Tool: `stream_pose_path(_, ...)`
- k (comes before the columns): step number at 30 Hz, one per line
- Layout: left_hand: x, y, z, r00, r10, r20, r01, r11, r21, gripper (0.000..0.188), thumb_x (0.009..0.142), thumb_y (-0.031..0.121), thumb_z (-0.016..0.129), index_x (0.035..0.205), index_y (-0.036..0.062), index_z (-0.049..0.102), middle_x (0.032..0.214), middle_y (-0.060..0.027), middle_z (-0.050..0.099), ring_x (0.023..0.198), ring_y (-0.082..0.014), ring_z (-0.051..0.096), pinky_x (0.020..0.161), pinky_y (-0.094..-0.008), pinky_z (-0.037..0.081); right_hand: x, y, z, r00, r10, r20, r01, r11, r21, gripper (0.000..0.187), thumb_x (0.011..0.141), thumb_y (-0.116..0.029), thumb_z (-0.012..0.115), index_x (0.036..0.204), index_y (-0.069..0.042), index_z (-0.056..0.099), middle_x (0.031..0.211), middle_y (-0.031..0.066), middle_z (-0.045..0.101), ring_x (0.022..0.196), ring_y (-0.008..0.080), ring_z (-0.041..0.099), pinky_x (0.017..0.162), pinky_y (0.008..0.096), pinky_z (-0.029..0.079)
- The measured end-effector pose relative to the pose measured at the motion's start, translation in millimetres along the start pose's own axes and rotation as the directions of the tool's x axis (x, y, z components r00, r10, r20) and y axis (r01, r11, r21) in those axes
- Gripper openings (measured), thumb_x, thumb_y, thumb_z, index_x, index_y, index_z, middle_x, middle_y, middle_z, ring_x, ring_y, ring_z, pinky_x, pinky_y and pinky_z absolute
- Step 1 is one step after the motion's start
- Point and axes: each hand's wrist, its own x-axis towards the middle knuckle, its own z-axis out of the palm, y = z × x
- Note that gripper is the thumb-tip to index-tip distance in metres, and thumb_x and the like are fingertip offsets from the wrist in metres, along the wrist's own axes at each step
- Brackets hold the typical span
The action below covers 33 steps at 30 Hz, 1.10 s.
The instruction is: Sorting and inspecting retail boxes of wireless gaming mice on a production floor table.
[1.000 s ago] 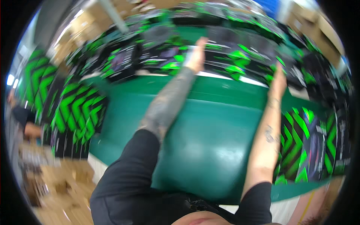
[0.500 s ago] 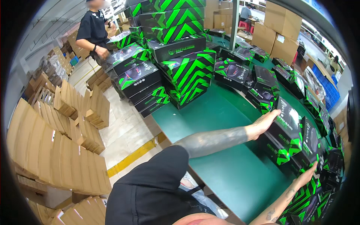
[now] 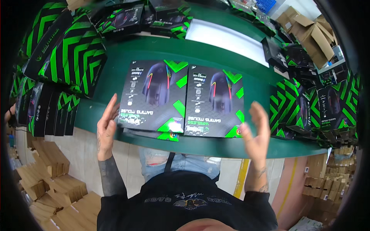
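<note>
Two black and green mouse boxes lie side by side in front of me, the left box [image 3: 154, 96] and the right box [image 3: 215, 102]. Each has a picture of a dark computer mouse on top. An edge of another box [image 3: 148, 134] shows beneath the left one. My left hand [image 3: 106, 133] is upright beside the left box's outer side, fingers extended; contact there is hard to judge. At the right box's outer side, my right hand [image 3: 258, 134] is spread, its thumb near the box's near corner and its fingers apart from it.
The boxes rest on a green table [image 3: 254, 148] with a curved-looking near edge. Large stacks of similar boxes [image 3: 77, 57] stand at the left, more boxes [image 3: 296, 104] at the right. Beyond is a white strip [image 3: 227, 40]. Flattened cardboard [image 3: 58, 184] lies lower left; an open carton [image 3: 310, 34] is at upper right.
My view has swung to the right-hand work area. The boxes my hands were holding at the right now lie side by side before me, and both hands have come off them with fingers spread.
</note>
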Motion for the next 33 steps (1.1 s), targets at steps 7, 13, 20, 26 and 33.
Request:
stream_pose_path(7, 15, 45, 31, 0.986, -0.077, 0.146, -0.005, 0.870, 0.492, 0.112, 0.052, 0.028, 0.088, 0.142, -0.0022, 0.027, 0.127, -0.0230, 0.052, 0.115, -0.0278, 0.055, 0.098, -0.0340, 0.041, 114, 20, 44, 0.939, -0.229, 0.258, 0.318, 0.862, -0.394, 0.060, 0.081, -0.043, 0.063, 0.120, 0.003, 0.053, 0.118, 0.0235, 0.056, 0.112, 0.0382, 0.052, 0.096, 0.0399, 0.040)
stream_pose_path(13, 10, 43, 25, 0.983, 0.067, 0.171, -0.149, 0.834, 0.531, 0.110, 0.049, 0.035, 0.089, 0.138, -0.0017, 0.036, 0.116, -0.0205, 0.060, 0.108, -0.0288, 0.060, 0.094, -0.0348, 0.044, 117, 42, 43, 0.991, 0.067, 0.117, -0.107, 0.921, 0.374, 0.030, 0.092, -0.027, 0.054, 0.109, -0.002, 0.056, 0.097, 0.0111, 0.062, 0.096, 0.0244, 0.057, 0.095, 0.0393, 0.040)
stream_pose_path(20, 9, 28, 3, 0.974, 0.146, 0.172, -0.219, 0.798, 0.561, 0.095, 0.057, 0.047, 0.083, 0.129, -0.0027, 0.045, 0.107, -0.0189, 0.063, 0.098, -0.0288, 0.063, 0.086, -0.0358, 0.049, 105, 78, 53, 0.985, -0.169, 0.014, -0.028, -0.081, 0.996, 0.040, 0.092, -0.029, 0.049, 0.122, -0.003, 0.047, 0.105, 0.0140, 0.055, 0.107, 0.0279, 0.049, 0.106, 0.0429, 0.028)
stream_pose_path(26, -2, 63, 89, 0.931, 0.284, 0.228, -0.362, 0.794, 0.489, 0.079, 0.066, 0.046, 0.080, 0.118, -0.0060, 0.051, 0.112, -0.0202, 0.059, 0.098, -0.0320, 0.062, 0.083, -0.0393, 0.050, 94, 82, 42, 0.986, -0.163, 0.029, -0.046, -0.098, 0.994, 0.050, 0.093, -0.037, 0.049, 0.127, -0.001, 0.044, 0.120, 0.0214, 0.053, 0.123, 0.0336, 0.042, 0.105, 0.0427, 0.037)
stream_pose_path(33, 2, 72, 184, 0.699, 0.341, 0.629, -0.713, 0.403, 0.574, 0.072, 0.066, 0.037, 0.076, 0.130, 0.0213, 0.050, 0.141, -0.0160, 0.038, 0.127, -0.0394, 0.036, 0.099, -0.0478, 0.037, 80, 86, 24, 0.982, -0.090, 0.168, -0.173, -0.060, 0.983, 0.058, 0.092, -0.031, 0.052, 0.137, -0.001, 0.031, 0.133, 0.0204, 0.044, 0.130, 0.0330, 0.037, 0.104, 0.0447, 0.039)
